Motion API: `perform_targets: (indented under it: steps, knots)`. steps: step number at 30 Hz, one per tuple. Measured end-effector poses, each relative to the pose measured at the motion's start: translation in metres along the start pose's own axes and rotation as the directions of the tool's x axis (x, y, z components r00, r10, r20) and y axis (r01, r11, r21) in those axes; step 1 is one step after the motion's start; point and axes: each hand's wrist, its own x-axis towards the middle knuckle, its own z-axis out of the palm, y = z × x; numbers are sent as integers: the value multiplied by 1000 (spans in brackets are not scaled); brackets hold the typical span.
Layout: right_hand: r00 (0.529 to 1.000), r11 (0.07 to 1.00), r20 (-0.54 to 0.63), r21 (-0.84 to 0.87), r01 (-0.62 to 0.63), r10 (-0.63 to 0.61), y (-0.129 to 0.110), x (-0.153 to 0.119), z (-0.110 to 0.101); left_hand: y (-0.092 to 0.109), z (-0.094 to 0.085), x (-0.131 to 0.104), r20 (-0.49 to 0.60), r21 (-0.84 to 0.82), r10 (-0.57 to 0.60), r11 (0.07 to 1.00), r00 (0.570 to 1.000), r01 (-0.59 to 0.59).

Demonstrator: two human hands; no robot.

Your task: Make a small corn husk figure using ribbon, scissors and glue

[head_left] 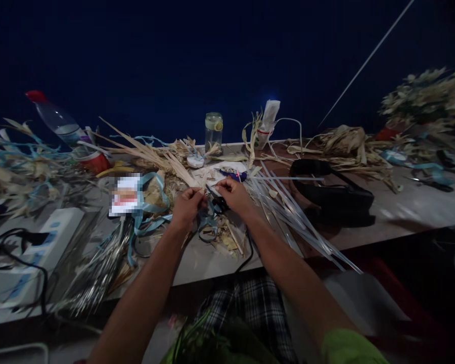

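Note:
My left hand [189, 205] is closed in a pinch on a thin piece of dried corn husk [203, 183]. Just to its right, my right hand [233, 194] is pinched too, with fingertips close to the husk; what lies between them is too small to make out. Below and between the hands is a black object [219, 201], partly hidden. A dark blue tool [233, 175] with a small red light rests behind my right hand. Light blue ribbon [151, 206] curls on the table left of my left hand. Husk scraps [227, 237] lie beneath the hands.
Long clear sticks [307, 227] fan out to the right, beside a black strapped object [329, 194]. A jar [213, 132] and a paper cup [263, 135] stand behind. Left are a wire bundle [102, 268], a power strip [41, 258] and a tilted bottle [58, 121].

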Motion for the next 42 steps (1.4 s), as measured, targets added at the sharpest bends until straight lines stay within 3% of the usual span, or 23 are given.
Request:
perform_targets:
  steps: [3,6,12,16,20,25,31,34,37,39,42]
  knots:
    - [996,954,80,-293,62,-41,1,-2,-1,5,-1,0,-69,-11,43,999,997,-43]
    - [985,847,173,-525,85,8,0,-7,-1,7,-2,0,-112,-43,65,997,992,-70]
    - [966,708,225,-702,73,124,-8,-15,-6,5,-5,3,-129,-64,106,991,986,-115]
    - [971,707,214,-703,74,111,-10,-17,-6,6,-6,4,-139,-67,102,991,985,-112]
    - [982,766,167,-641,42,85,-7,-12,-5,8,-7,4,-160,-102,90,989,983,-107]
    - [998,852,-39,-523,24,-52,3,0,-11,10,-11,6,-183,-114,122,983,976,-144]
    - [957,910,-255,-414,21,-137,15,8,-20,9,-10,6,-178,-49,163,984,971,-174]
    - [933,937,-339,-349,-4,-122,18,11,-20,10,-8,5,-175,-27,161,985,971,-168]
    - [880,952,-471,-294,-88,-64,14,15,-25,10,-7,5,-169,-17,154,987,974,-159]
    - [879,950,-476,-278,-140,-10,10,15,-34,10,-7,5,-168,-20,145,988,975,-150]
    - [948,911,-306,-359,-200,88,3,13,-54,8,-7,7,-159,-21,146,988,976,-152]
